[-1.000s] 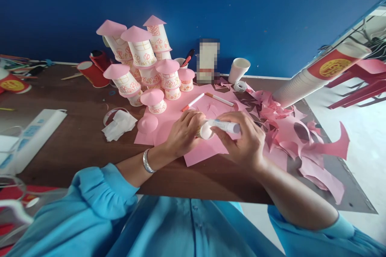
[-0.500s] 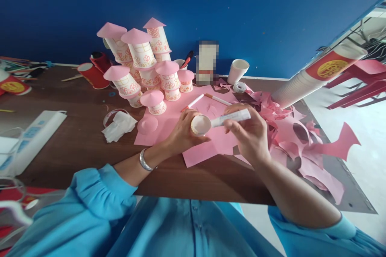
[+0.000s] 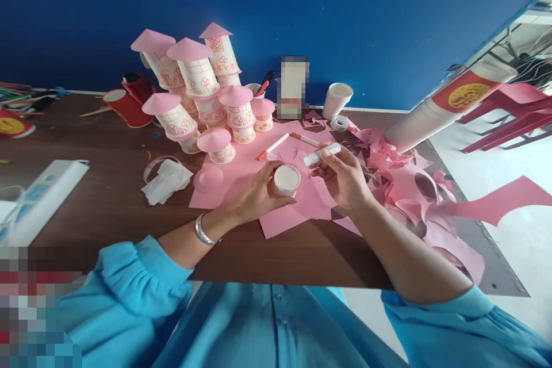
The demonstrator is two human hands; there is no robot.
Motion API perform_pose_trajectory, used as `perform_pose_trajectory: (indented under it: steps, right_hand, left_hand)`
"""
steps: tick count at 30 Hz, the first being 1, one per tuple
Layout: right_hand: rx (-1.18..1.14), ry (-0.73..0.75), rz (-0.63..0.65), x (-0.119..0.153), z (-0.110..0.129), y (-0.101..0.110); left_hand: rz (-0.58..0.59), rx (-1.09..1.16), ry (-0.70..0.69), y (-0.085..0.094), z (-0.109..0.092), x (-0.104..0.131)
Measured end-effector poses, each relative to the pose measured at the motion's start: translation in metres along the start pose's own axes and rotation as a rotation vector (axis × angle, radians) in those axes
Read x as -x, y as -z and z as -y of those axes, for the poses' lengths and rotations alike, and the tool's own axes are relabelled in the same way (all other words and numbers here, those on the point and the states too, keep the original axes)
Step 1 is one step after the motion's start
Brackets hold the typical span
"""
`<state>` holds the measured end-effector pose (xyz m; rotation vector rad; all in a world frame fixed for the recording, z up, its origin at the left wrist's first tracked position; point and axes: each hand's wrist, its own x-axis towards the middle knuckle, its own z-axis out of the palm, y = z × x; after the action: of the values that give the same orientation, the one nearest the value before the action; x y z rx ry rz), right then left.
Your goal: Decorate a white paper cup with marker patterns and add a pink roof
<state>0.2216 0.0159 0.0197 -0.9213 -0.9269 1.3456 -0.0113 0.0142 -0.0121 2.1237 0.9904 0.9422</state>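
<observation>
Fingers of my left hand wrap round a small white paper cup, its pale round end facing up. To its right, my right hand grips a white glue tube between thumb and fingers, a short gap from the cup. Beneath both hands lie pink paper sheets. A flat pink paper cone rests left of my left hand. Beyond it stand several decorated cup towers with pink cone roofs, and a short roofed cup in front.
Two markers lie behind the hands. A white cup and tape roll stand near the blue wall. Pink scraps and a long leaning cup stack are right. Left are tissue, red cups and a power strip.
My right hand has drawn the glue tube up and away from the cup. The cup in my left hand is now tilted more upright, showing its side.
</observation>
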Motion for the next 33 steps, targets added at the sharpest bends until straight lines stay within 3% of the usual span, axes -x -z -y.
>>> perform_pose_trajectory:
  steps: [5, 10, 14, 18, 23, 27, 33]
  right_hand:
    - [-0.038, -0.051, 0.062, -0.002, -0.003, 0.002]
    - [-0.072, -0.06, 0.079, -0.006, -0.007, 0.004]
    - [-0.094, -0.057, 0.077, -0.007, -0.006, 0.004]
    - [-0.106, -0.057, 0.178, 0.003, 0.0, -0.007]
    - [-0.145, -0.13, 0.283, 0.026, 0.004, -0.03]
    - [-0.145, -0.192, 0.305, 0.035, 0.009, -0.036]
    - [-0.156, -0.108, 0.237, 0.03, 0.016, -0.031]
  left_hand:
    - [0.105, -0.049, 0.016, 0.003, 0.001, 0.0]
    - [0.103, -0.049, -0.053, 0.011, 0.001, -0.002]
    - [-0.012, 0.029, -0.13, 0.019, 0.002, -0.004]
    - [-0.174, 0.054, -0.181, 0.027, -0.009, -0.009]
    - [-0.206, -0.008, -0.338, 0.026, -0.035, -0.017]
    - [-0.275, -0.042, -0.415, 0.021, -0.046, -0.022]
    - [-0.327, 0.119, -0.304, 0.019, -0.043, -0.024]
